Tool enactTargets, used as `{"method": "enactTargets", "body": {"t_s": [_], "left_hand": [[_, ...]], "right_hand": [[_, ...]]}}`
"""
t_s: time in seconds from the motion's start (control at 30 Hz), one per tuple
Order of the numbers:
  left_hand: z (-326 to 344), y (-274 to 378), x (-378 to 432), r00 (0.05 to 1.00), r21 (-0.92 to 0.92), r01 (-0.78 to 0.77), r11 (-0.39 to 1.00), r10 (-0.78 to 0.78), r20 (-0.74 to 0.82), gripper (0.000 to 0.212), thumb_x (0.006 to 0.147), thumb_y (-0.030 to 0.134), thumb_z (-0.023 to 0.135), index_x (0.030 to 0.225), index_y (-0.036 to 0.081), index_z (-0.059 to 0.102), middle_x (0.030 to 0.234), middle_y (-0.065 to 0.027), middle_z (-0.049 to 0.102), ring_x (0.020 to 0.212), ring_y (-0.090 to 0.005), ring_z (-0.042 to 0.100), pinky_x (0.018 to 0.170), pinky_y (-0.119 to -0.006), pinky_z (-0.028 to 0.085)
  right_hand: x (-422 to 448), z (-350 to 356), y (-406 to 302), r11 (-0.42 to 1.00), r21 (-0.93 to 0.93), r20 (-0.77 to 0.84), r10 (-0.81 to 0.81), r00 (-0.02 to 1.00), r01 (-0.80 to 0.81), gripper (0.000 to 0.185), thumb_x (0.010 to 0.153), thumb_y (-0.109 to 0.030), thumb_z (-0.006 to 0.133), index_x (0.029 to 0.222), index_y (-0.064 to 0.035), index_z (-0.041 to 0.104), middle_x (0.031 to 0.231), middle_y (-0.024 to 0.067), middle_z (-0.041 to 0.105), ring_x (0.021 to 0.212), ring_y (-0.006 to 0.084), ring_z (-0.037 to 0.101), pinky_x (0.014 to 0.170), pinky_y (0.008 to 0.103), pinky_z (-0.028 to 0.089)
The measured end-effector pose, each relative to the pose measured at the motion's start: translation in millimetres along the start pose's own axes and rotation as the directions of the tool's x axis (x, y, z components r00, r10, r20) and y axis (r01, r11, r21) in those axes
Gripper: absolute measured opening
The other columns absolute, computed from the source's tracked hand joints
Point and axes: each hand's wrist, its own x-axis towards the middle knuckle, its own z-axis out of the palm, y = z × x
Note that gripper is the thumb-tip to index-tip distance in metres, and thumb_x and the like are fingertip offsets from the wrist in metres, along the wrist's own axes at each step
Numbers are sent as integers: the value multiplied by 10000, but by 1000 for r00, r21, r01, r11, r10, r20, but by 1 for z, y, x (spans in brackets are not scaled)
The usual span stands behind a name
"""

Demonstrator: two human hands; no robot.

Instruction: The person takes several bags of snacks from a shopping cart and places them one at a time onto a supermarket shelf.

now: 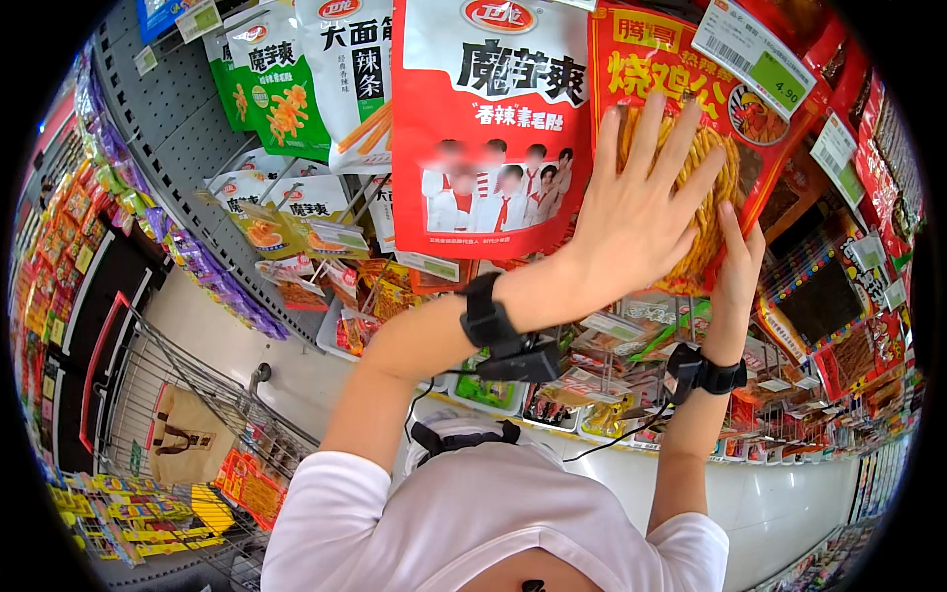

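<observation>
A red snack bag with a clear window showing yellow strips (714, 200) hangs on the rack at the upper right. My left hand (640, 200) lies spread over its front, fingers apart. At the bag's lower right edge is my right hand (740, 259), fingers pointing up; whether it grips the edge cannot be told. A large red and white snack pouch (492, 133) hangs just left of my left hand. Both wrists wear black straps with small devices.
A wire shopping cart (200, 370) with a beige bag (189, 436) stands at the lower left. Green and white snack bags (285, 96) hang on a grey pegboard (159, 111). Price tags (755, 59) jut from hooks, and trays of packets (484, 392) line the lower shelf.
</observation>
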Motion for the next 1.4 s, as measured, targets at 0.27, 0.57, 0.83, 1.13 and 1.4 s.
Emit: {"method": "enactTargets", "body": {"t_s": [0.27,0.57,0.83,1.13,1.4], "left_hand": [[12,-32,-50,970,44,112,993,-119,213,646,646,274,664,1235,153,426,1356,-209,209,1249,-422,161,964,-569,187],[-11,-83,-70,972,398,89,913,-166,163,748,619,293,691,1288,243,362,1396,-137,175,1285,-365,120,938,-633,89],[-22,-99,-74,941,435,275,858,-332,60,911,537,478,704,1317,233,302,1407,-153,127,1268,-409,103,868,-685,114],[-8,-81,-71,920,285,377,881,-391,-9,908,533,313,644,1318,102,240,1396,-188,114,1275,-428,48,924,-648,38],[-15,-71,-72,908,211,411,887,-419,-7,929,550,316,653,1338,107,207,1405,-171,92,1285,-407,45,929,-639,87]], "right_hand": [[37,13,25,992,-127,-117,-4,993,-11,301,848,-163,550,1098,2,516,1028,53,562,920,123,518,792,258,390],[45,21,39,994,-94,-295,-81,952,55,336,838,-172,567,1111,10,495,989,43,541,866,121,486,783,264,368],[21,28,31,884,-385,-321,-397,860,264,286,865,-183,516,1056,30,516,961,92,561,830,153,486,758,282,382],[22,7,9,590,-758,-212,-626,750,278,301,851,-205,529,1055,16,540,964,142,571,910,292,470,788,360,374],[26,2,8,886,-408,-240,-338,910,222,264,829,-146,532,1019,38,535,820,82,578,716,125,476,669,254,383]]}}
